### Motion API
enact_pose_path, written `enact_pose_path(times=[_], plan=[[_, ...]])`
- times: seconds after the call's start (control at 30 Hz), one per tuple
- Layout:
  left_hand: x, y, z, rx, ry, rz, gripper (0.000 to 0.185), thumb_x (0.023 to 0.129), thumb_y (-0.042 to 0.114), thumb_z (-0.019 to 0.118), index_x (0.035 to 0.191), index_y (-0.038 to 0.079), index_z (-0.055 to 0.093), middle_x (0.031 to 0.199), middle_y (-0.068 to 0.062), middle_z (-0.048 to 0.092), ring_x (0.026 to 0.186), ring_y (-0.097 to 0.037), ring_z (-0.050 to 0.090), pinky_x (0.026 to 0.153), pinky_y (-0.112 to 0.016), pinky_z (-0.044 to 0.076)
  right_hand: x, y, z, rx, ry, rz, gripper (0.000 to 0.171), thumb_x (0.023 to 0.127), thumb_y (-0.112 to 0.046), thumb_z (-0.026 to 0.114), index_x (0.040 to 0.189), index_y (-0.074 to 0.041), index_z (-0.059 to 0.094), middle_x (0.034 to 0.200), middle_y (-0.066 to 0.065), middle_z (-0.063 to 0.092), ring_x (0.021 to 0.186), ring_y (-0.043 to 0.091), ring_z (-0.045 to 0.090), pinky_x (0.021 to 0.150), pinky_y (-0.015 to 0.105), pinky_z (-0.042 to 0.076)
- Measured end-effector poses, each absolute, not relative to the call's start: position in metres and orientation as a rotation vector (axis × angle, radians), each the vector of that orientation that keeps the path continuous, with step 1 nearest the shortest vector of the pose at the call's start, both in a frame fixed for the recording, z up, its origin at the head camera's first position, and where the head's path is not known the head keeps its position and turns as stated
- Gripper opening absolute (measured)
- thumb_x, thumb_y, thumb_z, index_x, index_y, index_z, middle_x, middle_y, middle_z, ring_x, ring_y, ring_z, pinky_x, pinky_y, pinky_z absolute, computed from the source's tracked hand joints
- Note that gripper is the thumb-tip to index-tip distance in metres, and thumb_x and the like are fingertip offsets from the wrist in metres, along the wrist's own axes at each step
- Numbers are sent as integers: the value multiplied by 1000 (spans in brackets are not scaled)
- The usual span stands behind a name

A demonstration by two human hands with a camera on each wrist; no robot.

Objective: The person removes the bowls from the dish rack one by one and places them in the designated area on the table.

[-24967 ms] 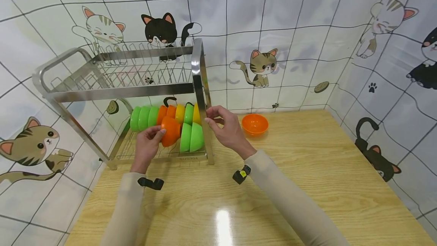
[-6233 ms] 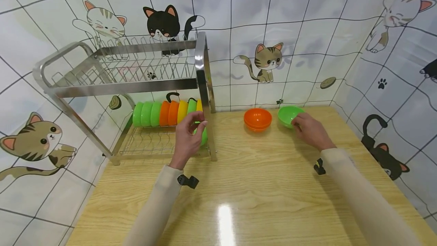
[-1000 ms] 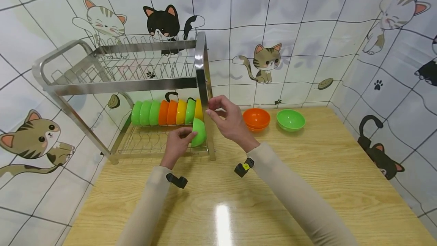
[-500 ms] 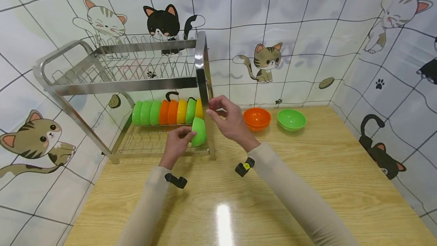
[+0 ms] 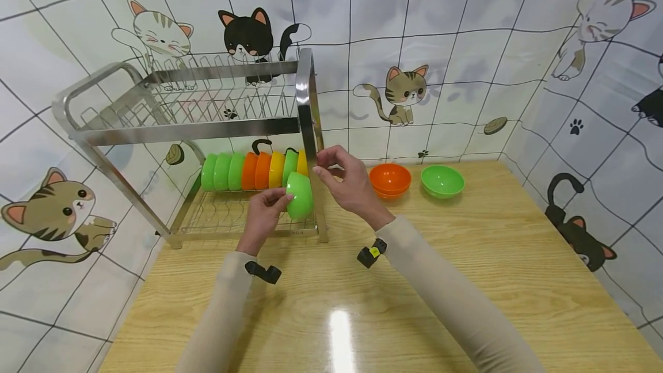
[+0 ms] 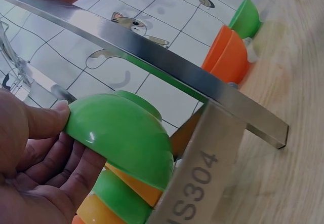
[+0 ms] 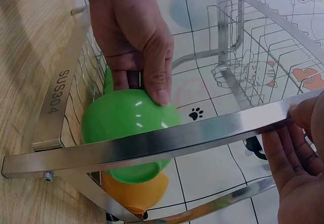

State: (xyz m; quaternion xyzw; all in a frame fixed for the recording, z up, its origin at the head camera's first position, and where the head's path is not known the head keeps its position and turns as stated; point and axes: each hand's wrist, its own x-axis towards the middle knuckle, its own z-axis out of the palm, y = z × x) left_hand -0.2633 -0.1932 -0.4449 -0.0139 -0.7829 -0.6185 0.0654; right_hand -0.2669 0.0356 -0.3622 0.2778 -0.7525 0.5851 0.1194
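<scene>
Head view: the left hand (image 5: 263,212) grips a green bowl (image 5: 300,195) on edge, inside the rack's (image 5: 309,131) lower tier, just left of the front post. The right hand (image 5: 348,184) pinches that post, beside the bowl.

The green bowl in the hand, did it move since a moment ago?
Yes. The left hand grips the round green plastic bowl and has lifted it a little off the wire shelf of the steel dish rack. The right hand still holds the rack's front post. The orange bowls and other green bowl stayed on the wooden table.
</scene>
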Motion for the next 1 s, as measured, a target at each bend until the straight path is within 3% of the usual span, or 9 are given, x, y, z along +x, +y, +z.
enact_pose_path(times=[0.23,0.5,1.0], plan=[[-263,-199,-439,-26,-2350,-1870,31,97,24,73,116,-1,72,103,-8,72,89,-10,65,82,-23,58,-268,36,-363,810,-2204,1702,22,100,-12,68,119,-4,61,109,10,65,101,20,65,96,35,60],[-253,-202,-426,-24,-2301,-1842,30,96,22,75,113,-2,73,93,4,71,85,-9,63,75,-17,55,-268,37,-363,823,-2194,1697,21,99,-13,68,118,-4,61,108,10,66,99,21,64,94,37,60],[-232,-217,-415,-120,-2236,-1797,28,95,20,76,111,-2,73,92,11,71,85,-6,65,77,-23,56,-269,39,-363,807,-2208,1734,23,99,-15,70,119,-6,62,109,10,66,100,20,65,94,36,60]])
